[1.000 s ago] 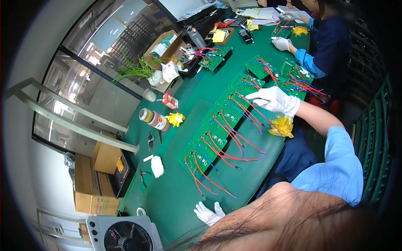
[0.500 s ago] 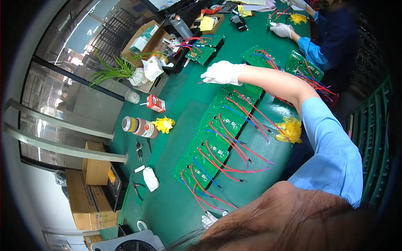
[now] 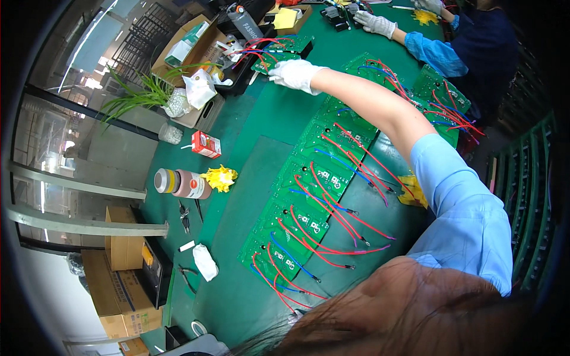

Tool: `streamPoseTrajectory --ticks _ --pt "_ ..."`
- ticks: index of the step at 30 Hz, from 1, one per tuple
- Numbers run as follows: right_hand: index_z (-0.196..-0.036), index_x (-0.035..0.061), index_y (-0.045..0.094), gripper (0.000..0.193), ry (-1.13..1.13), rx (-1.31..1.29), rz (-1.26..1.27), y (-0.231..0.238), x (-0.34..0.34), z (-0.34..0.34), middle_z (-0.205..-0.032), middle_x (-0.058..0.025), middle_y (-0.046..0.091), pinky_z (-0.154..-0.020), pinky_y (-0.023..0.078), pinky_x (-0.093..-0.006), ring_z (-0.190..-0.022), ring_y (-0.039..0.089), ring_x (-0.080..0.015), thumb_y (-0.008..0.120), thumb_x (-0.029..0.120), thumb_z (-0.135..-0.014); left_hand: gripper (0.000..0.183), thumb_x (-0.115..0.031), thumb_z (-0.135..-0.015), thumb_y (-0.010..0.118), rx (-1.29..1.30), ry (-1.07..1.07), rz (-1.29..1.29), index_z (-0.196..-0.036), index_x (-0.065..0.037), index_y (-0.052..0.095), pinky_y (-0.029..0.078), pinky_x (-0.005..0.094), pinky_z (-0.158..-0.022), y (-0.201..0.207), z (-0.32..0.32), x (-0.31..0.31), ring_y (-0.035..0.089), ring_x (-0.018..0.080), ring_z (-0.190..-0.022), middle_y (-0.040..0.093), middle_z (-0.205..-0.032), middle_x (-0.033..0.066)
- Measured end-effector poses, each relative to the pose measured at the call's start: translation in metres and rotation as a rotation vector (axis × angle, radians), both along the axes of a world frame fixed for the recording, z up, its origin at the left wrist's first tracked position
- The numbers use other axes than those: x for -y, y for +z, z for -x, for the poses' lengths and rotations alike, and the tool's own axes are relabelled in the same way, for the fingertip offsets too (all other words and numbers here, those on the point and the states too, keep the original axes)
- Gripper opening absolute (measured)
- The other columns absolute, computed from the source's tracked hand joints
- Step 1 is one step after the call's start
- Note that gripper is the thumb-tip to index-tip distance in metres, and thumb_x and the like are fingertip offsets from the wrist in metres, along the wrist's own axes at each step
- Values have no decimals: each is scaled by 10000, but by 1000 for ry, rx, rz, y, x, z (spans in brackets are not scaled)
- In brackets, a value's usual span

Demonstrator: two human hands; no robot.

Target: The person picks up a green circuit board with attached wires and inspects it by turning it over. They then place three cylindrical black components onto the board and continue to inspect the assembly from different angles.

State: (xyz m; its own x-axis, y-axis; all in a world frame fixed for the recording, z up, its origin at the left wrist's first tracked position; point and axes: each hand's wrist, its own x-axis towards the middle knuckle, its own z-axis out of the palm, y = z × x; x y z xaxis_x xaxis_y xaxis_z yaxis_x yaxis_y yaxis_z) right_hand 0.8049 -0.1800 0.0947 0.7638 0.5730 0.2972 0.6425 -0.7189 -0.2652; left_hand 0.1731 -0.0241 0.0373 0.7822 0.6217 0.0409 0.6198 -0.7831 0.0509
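My right hand [image 3: 295,76], in a white glove, reaches far forward. Its curled fingertips are at the near edge of a small green circuit board [image 3: 266,64] with red and blue wires; whatever they pinch is hidden. My left hand [image 3: 295,316] is mostly covered by hair at the bottom, with a scrap of pale glove showing close to the wire ends. Between the hands runs a row of joined green circuit boards [image 3: 278,227], lying flat. Red wires [image 3: 347,219] and blue wires [image 3: 295,256] trail from it to the right.
On the left stand a pink-brown bottle [image 3: 191,184], yellow crumpled material [image 3: 219,178], a red-white drink carton [image 3: 205,145] and a potted plant [image 3: 176,103]. Pliers [image 3: 186,279] and a white pad [image 3: 205,263] lie nearer. A co-worker's gloved hand [image 3: 376,24] is beside a black device [image 3: 336,18].
My right hand has moved forward and left to the small far board. The co-worker's hand has shifted left toward the black device. My view has turned slightly; the board row stays put.
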Motion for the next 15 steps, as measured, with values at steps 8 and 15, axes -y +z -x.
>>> streamPoseTrajectory --ticks 8,15 --pt "-1490 264 462 492 -268 -100 -257 -7 -22 -45 -1609 -195 289 -1178 315 -470 -1448 334 -413 429 441 -1032 839 -471 -851 684 -9 -3 2 -1472 21 406 204 586 -1188 2 -11 -1 305 477 -1428 367 -1526 278" --pt "-1483 267 484 502 -242 -33 41 -33 -45 -57 -1645 -188 201 -1192 289 -498 -1490 256 -415 527 331 -987 832 -463 -855 682 -32 19 10 -1470 24 406 203 585 -1188 4 -18 1 306 479 -1426 368 -1523 283"
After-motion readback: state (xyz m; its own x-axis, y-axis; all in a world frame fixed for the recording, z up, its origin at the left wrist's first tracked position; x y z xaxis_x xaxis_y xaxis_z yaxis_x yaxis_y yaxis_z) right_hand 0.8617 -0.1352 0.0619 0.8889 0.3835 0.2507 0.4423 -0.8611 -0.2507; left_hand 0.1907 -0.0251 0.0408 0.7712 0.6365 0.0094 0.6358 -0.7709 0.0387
